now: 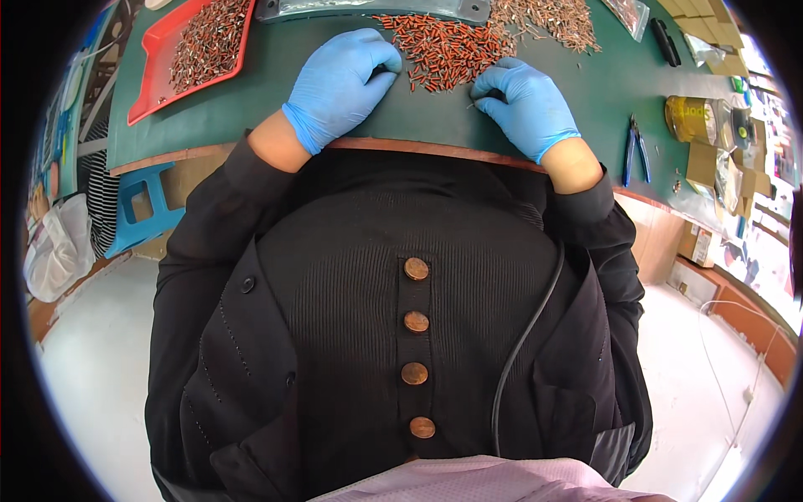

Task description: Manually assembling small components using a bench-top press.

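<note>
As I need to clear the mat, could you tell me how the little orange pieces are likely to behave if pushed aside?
The orange pieces look tiny and cylindrical, so they probably roll and scatter; strays already lie loose on the green mat. They are likely very light, and fiddly to pinch in gloves.

Right of the green mat (602, 84): a clear round jar (693, 120) with yellow label, brown cartons (707, 163) beside it. Past the mat's far right corner, a clear plastic bag (629, 14). Below the mat's right edge, a small cardboard box (696, 244).
</note>
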